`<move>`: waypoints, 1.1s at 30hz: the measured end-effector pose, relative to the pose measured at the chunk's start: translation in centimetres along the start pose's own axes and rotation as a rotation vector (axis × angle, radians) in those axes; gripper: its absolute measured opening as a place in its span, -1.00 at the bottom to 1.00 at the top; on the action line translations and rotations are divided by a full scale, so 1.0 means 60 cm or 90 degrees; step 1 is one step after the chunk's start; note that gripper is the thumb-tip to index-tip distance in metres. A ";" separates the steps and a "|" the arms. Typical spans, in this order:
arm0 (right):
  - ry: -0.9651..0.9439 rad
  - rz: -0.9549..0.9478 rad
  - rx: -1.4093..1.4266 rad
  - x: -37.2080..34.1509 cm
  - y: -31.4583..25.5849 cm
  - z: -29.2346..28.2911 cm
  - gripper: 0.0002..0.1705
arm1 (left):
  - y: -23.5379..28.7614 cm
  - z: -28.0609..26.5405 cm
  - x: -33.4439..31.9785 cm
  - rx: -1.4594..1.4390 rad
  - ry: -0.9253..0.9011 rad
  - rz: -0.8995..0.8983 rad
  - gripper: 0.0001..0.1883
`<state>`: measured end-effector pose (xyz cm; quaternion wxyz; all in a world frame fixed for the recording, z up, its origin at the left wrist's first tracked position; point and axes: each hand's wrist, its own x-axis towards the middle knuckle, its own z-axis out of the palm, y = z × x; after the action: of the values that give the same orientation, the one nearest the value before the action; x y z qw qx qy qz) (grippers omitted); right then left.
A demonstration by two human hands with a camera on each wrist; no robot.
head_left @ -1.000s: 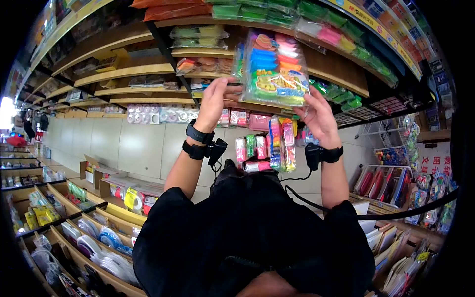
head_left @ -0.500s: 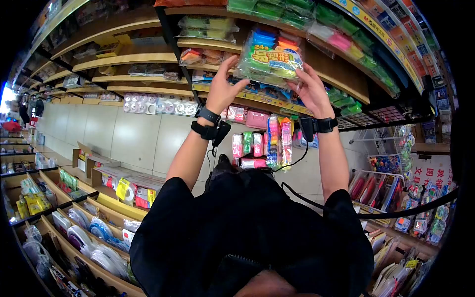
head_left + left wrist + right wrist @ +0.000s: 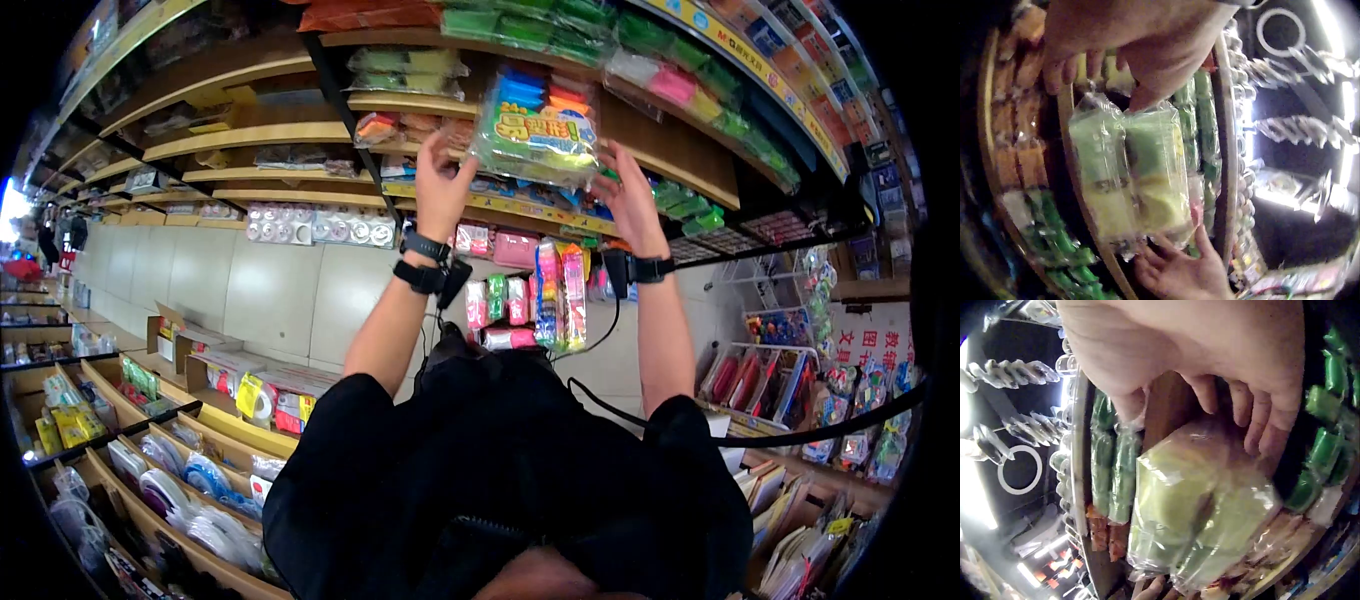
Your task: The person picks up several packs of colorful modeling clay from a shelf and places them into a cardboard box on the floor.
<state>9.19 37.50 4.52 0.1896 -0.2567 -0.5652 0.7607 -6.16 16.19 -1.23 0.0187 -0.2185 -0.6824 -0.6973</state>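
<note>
A stack of clear plastic packs of coloured modelling clay (image 3: 540, 130) lies at the shelf opening in front of the person, its printed yellow-green label facing up. My left hand (image 3: 443, 188) is at the stack's left edge, thumb and fingers spread apart. My right hand (image 3: 632, 200) is at the right edge with loosely bent fingers. In the left wrist view the packs (image 3: 1135, 169) show pale green and yellow blocks, with the left thumb (image 3: 1145, 99) right at one end. In the right wrist view the right fingers (image 3: 1260, 419) hang close over the wrapping.
Green packs (image 3: 530, 30) fill the shelf above, and yellowish packs (image 3: 405, 72) lie to the left. Orange packs (image 3: 410, 130) sit one shelf lower. More bagged clay (image 3: 560, 295) stands low by the person's feet. A cable (image 3: 830, 425) runs off to the right.
The stack has tipped back from a raised, tilted pose to lie flatter and lower at the shelf. Both hands have shifted to its sides, and the right fingers no longer overlap its front.
</note>
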 end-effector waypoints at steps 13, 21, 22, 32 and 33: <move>-0.062 -0.270 -0.227 0.031 0.059 0.055 0.09 | -0.015 0.075 -0.011 -0.730 -0.043 -0.488 -0.61; -0.029 -0.267 -0.269 0.132 0.047 0.050 0.01 | 0.007 0.103 0.061 -0.656 0.049 -0.494 -0.65; -0.013 -0.248 -0.291 0.144 0.042 0.049 0.00 | 0.007 0.107 0.073 -0.656 0.061 -0.502 -0.64; -0.028 -0.236 -0.332 0.249 0.028 0.024 -0.22 | -0.028 0.151 0.127 -0.728 0.066 -0.475 -0.59; -0.043 -0.226 -0.318 0.253 0.030 0.024 -0.22 | -0.031 0.154 0.128 -0.721 0.099 -0.483 -0.61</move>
<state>-3.79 44.65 0.45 0.2317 -0.1671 -0.7769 0.5610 -11.11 27.28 -0.70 -0.2949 0.1105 -0.2389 -0.9186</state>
